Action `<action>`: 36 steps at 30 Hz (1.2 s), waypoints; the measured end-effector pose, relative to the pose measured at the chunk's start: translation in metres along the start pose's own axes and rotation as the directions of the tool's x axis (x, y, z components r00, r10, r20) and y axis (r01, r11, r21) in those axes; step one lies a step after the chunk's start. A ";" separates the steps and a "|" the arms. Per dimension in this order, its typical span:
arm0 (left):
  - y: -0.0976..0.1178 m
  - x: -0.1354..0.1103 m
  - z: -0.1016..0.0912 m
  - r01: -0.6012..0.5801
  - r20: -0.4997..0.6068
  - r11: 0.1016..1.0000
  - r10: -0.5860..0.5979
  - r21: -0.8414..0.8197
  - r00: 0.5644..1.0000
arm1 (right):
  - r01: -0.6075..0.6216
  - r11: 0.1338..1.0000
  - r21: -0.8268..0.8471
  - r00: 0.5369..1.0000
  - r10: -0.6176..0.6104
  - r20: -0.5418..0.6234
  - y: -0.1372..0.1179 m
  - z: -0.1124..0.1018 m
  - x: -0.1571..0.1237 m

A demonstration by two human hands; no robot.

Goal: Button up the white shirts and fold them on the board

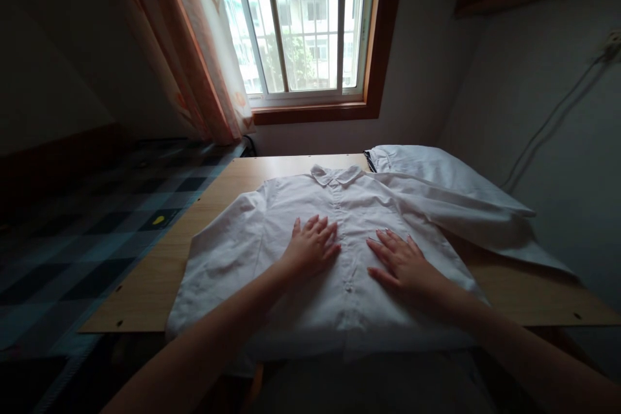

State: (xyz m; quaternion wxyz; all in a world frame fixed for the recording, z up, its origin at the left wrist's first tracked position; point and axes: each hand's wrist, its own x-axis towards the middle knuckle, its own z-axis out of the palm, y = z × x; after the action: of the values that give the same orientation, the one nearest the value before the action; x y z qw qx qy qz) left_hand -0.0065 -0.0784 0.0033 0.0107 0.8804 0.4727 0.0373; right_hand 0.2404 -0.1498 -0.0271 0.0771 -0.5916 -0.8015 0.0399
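Note:
A white button-up shirt (301,284) lies spread front side up on a wooden board, its collar pointing toward the window. My left hand (314,244) rests flat on the shirt's front, left of the button line, with its fingers spread. On the other side of the buttons, my right hand (398,264) also lies flat, fingers apart. Both palms touch the cloth and grip nothing. The left sleeve in view angles down toward the near edge, while the right one stretches out past the board's right side. The shirt's hem hangs over the near edge.
Under the shirt is the wooden board (145,284). Folded white cloth (417,158) sits at its back right corner. A checked bed cover (97,233) is on the left. Behind stand a window (310,26) and an orange curtain (179,39). A cable (548,123) hangs along the right wall.

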 end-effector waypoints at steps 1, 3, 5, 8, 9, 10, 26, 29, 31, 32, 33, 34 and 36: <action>-0.003 0.005 0.001 -0.022 0.014 1.000 0.022 -0.008 1.000 | -0.008 1.000 0.003 1.000 0.008 0.005 -0.001 -0.002 0.002; -0.007 0.011 0.003 -0.038 0.039 0.999 0.039 -0.026 0.998 | -0.023 1.000 0.000 1.000 0.023 0.005 -0.005 -0.005 0.008; -0.007 0.011 0.005 -0.016 0.049 0.999 0.018 -0.032 0.999 | 0.001 1.000 -0.009 1.000 -0.001 -0.001 -0.010 -0.006 0.017; -0.002 0.006 0.005 0.016 0.073 0.999 -0.014 -0.030 0.997 | 0.074 0.997 -0.004 0.997 -0.074 0.001 -0.015 -0.005 0.035; 0.000 0.005 0.004 0.022 0.084 0.999 -0.020 -0.030 0.996 | 0.084 0.996 0.005 0.996 -0.084 0.006 -0.015 -0.004 0.042; 0.002 0.004 0.003 0.025 0.096 0.999 -0.022 -0.030 0.995 | 0.090 0.996 0.016 0.996 -0.090 0.012 -0.014 -0.003 0.048; -0.016 0.032 -0.011 0.021 -0.023 0.999 -0.022 -0.040 0.999 | 0.052 0.999 -0.010 0.998 -0.051 0.048 0.002 -0.016 0.132; -0.025 0.058 -0.007 0.100 -0.174 0.995 -0.096 0.014 0.980 | 0.049 0.997 -0.056 0.999 -0.049 -0.004 0.004 -0.013 0.138; -0.030 0.071 -0.001 0.140 -0.230 0.990 -0.131 0.021 0.964 | 0.034 0.998 -0.058 0.999 -0.036 -0.031 0.005 -0.008 0.139; -0.032 0.076 0.003 0.145 -0.249 0.989 -0.136 0.018 0.959 | 0.027 0.998 -0.052 0.999 -0.029 -0.033 0.005 -0.005 0.140; -0.035 0.080 0.006 0.146 -0.252 0.989 -0.138 0.012 0.958 | 0.023 0.999 -0.042 0.999 -0.024 -0.024 0.006 -0.003 0.141; -0.037 0.083 0.009 0.146 -0.229 0.989 -0.141 0.007 0.963 | 0.019 0.999 -0.033 1.000 -0.020 -0.005 0.007 -0.001 0.143; -0.041 0.087 0.013 0.152 -0.119 0.988 -0.151 -0.003 0.981 | 0.011 1.000 -0.021 0.999 -0.010 0.042 0.008 0.002 0.146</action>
State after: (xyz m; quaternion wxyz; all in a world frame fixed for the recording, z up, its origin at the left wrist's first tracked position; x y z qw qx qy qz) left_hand 0.0079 0.0168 -0.0067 -0.0174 0.8380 0.5383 0.0875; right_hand 0.2058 -0.0083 -0.0189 0.0543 -0.5871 -0.8065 0.0430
